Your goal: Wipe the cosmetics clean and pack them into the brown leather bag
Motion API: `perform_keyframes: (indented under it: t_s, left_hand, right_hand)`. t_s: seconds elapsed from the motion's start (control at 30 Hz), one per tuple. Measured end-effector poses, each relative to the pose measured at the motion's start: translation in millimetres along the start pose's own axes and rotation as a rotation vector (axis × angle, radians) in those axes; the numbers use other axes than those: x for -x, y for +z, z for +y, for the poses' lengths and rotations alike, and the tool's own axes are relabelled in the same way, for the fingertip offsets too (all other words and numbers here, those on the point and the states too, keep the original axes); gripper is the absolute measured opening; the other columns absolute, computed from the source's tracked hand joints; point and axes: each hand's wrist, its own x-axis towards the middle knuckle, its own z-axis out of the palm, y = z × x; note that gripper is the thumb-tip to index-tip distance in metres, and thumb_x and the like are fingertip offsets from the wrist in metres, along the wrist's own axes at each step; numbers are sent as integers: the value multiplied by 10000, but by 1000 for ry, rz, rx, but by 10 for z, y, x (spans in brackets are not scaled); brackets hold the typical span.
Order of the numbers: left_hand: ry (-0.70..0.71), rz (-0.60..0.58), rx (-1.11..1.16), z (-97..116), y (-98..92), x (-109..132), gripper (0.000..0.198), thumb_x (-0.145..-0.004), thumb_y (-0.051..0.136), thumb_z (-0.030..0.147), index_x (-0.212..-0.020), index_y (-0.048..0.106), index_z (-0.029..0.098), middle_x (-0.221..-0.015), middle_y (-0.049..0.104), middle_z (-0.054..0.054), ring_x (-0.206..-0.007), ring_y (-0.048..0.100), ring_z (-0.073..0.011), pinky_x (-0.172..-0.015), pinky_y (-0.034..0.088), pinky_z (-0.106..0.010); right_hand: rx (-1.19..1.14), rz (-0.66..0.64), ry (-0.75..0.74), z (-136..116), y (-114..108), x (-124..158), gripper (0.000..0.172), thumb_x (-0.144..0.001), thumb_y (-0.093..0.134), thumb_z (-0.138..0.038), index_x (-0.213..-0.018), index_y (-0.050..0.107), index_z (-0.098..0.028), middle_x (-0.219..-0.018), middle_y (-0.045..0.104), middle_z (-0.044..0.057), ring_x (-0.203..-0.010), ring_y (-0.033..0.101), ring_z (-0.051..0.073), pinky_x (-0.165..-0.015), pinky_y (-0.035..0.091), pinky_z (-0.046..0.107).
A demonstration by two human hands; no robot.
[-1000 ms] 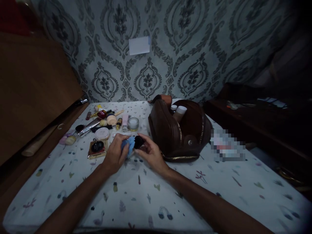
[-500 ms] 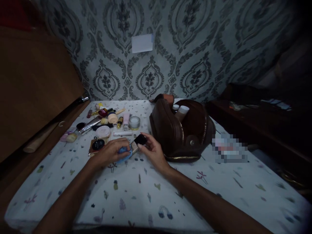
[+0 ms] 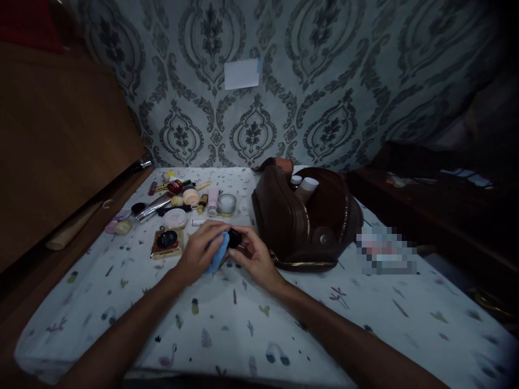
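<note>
My left hand (image 3: 198,251) is closed on a blue cloth (image 3: 219,255) and presses it against a small cosmetic bottle. The bottle's black cap (image 3: 234,239) sits in the fingers of my right hand (image 3: 257,260). Most of the bottle's beige body is hidden behind the cloth and fingers. Just beyond my left hand lies a white tube (image 3: 197,222), partly covered. Left of that hand, a square gold compact (image 3: 175,249) carries a round black case (image 3: 167,239). The brown bag (image 3: 279,221) stands open close to my right hand, with white-capped containers (image 3: 307,189) inside.
Behind my hands are a clear jar (image 3: 226,204), a pink tube (image 3: 212,201), a round powder case (image 3: 175,218) and several brushes and cosmetics. A wooden panel (image 3: 60,135) borders the left side. A patterned wall (image 3: 259,124) rises behind the printed tabletop (image 3: 227,329).
My left hand has brought the blue cloth up over the bottle, covering its beige body. My right hand still holds the capped end. The view has shifted slightly.
</note>
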Motion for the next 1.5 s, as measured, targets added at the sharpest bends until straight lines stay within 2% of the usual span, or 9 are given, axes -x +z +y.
perform_keyframes:
  t_s: [0.13, 0.3, 0.53, 0.7, 0.87, 1.0, 1.13, 1.3, 1.5]
  left_hand:
    - [35, -115, -68, -68, 84, 66, 407, -1002, 427, 311, -1379, 538, 204, -1305, 597, -136, -1224, 556, -242, -1047, 457, -404]
    - [2, -91, -103, -117, 44, 59, 339, -1004, 429, 310, -1254, 625, 193, -1095, 657, -112, -1041, 613, -225, -929, 499, -369]
    - [-43, -65, -140, -93, 5, 47, 301, -1000, 421, 326, -1090, 675, 193, -948, 652, -75, -901, 602, -199, -830, 489, -328]
    - [-212, 147, -96, -116, -16, 19, 225, -977, 463, 372, -1073, 589, 212, -950, 664, -27, -885, 617, -187, -795, 482, -295]
    - [-276, 295, -65, -79, -28, -29, 227, -992, 420, 404, -920, 529, 218, -823, 582, 5, -794, 564, -161, -729, 460, -261]
    - [-251, 245, -47, -24, 41, -2, 244, -993, 416, 394, -936, 564, 208, -872, 587, -18, -853, 570, -177, -803, 475, -298]
    - [-113, 95, -28, 4, 116, 67, 303, -999, 402, 390, -1113, 604, 196, -1057, 593, -76, -1042, 571, -216, -944, 458, -367]
    - [-20, -82, -27, -47, 130, 100, 434, -988, 441, 396, -1365, 462, 182, -1266, 549, -132, -1192, 521, -251, -1016, 419, -397]
    - [-82, -70, -69, -24, 103, 73, 276, -1005, 402, 386, -1029, 584, 180, -927, 587, -55, -897, 565, -193, -815, 457, -316]
  right_hand:
    - [-37, -13, 18, 19, -15, -11, 467, -797, 732, -437, -1171, 507, -271, -1066, 664, 43, -992, 632, 200, -798, 530, 323]
    - [-80, -27, 33, 30, -27, -18, 462, -798, 739, -429, -1173, 515, -278, -1103, 660, 41, -1021, 625, 199, -792, 540, 316]
    - [-59, 6, 20, 43, -23, -30, 494, -764, 775, -403, -1184, 550, -274, -1165, 657, 45, -1094, 619, 207, -973, 487, 373]
    - [-209, 18, 149, 57, -6, -39, 598, -734, 793, -435, -1249, 528, -286, -1166, 693, 50, -1099, 640, 224, -956, 496, 396]
    - [-398, 88, 312, 84, 29, -31, 500, -679, 832, -421, -1089, 590, -267, -1008, 722, 25, -821, 675, 171, -711, 522, 286]
    - [-487, 76, 392, 82, 104, 9, 412, -685, 833, -409, -991, 622, -233, -882, 707, 5, -731, 652, 142, -683, 501, 261]
    - [-514, 43, 419, 44, 150, 37, 424, -674, 843, -407, -999, 644, -220, -894, 701, 6, -771, 661, 153, -743, 513, 282]
    - [-563, 123, 452, 25, 114, 42, 397, -652, 863, -387, -949, 656, -226, -829, 690, -25, -725, 642, 128, -730, 509, 255]
    - [-575, 32, 466, 16, 120, 56, 366, -673, 861, -370, -946, 703, -184, -812, 700, -17, -736, 633, 105, -733, 485, 214]
